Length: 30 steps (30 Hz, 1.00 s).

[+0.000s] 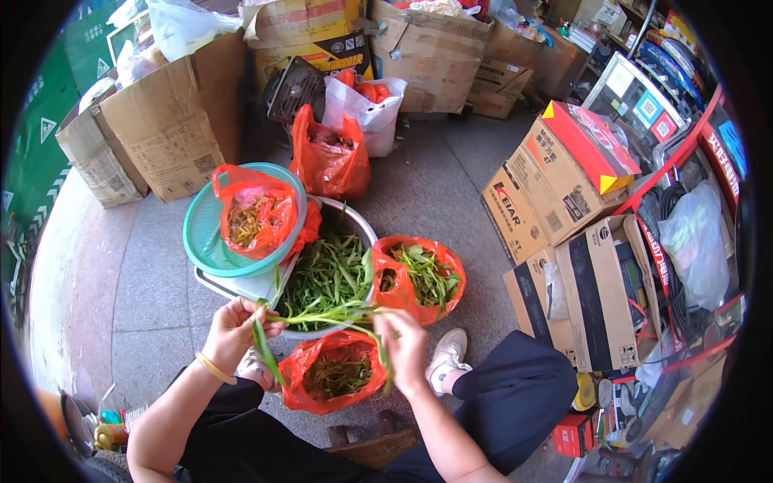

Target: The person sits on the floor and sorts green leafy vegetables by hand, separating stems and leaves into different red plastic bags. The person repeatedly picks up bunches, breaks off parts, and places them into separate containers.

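Observation:
Several long water spinach stems stretch between my two hands. My left hand pinches their left ends, with a long leaf hanging below it. At their other end, my right hand has its fingers closed around the stems, and motion blurs it slightly. Beneath the stems, a metal basin is heaped with leafy greens. Right of the basin, a red plastic bag holds greens with their stems. Nearest me, another red bag contains darker, wilted-looking scraps.
A turquoise plastic colander with a red bag in it rests left of the basin. Beyond stand a red bag and a white bag. Cardboard boxes line the back, with more boxes at right. My shoes flank the near bag.

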Available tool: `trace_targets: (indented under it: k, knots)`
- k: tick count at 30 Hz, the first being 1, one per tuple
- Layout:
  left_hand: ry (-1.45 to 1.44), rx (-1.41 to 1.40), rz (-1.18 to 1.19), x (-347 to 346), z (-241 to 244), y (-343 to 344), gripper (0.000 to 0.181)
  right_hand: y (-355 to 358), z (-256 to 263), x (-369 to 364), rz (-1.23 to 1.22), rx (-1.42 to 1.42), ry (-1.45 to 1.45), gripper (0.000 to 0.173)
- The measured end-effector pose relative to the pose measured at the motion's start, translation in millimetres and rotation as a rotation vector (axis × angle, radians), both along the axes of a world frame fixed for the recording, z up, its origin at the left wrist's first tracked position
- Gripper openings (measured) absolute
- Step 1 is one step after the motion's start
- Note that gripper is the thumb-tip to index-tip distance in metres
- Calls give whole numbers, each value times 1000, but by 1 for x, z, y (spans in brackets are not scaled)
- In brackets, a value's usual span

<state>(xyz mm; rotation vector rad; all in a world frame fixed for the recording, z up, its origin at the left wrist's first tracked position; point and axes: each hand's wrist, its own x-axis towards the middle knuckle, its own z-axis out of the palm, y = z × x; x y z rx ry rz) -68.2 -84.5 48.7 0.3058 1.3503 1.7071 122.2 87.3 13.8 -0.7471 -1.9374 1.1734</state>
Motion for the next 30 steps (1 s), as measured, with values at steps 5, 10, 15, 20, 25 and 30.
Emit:
trace_targets:
  k: [5,10,15,20,25,30]
  knots:
    - [155,-9,26,-2,7,-3,9,37,11,15,-283,-299,325,16]
    - [336,-1,-52,7,4,0,10,52,66,-5,-57,268,99,10]
    - [427,43,-102,15,15,8,5,41,37,-42,696,246,-479,19]
    - [501,13,-90,15,13,4,5,32,4,-45,900,-107,-305,20]
    - [523,-38,-83,14,11,2,6,19,13,-43,850,-159,-457,19]
    - [300,-31,-30,12,17,9,8,8,-5,-39,683,38,-263,18]
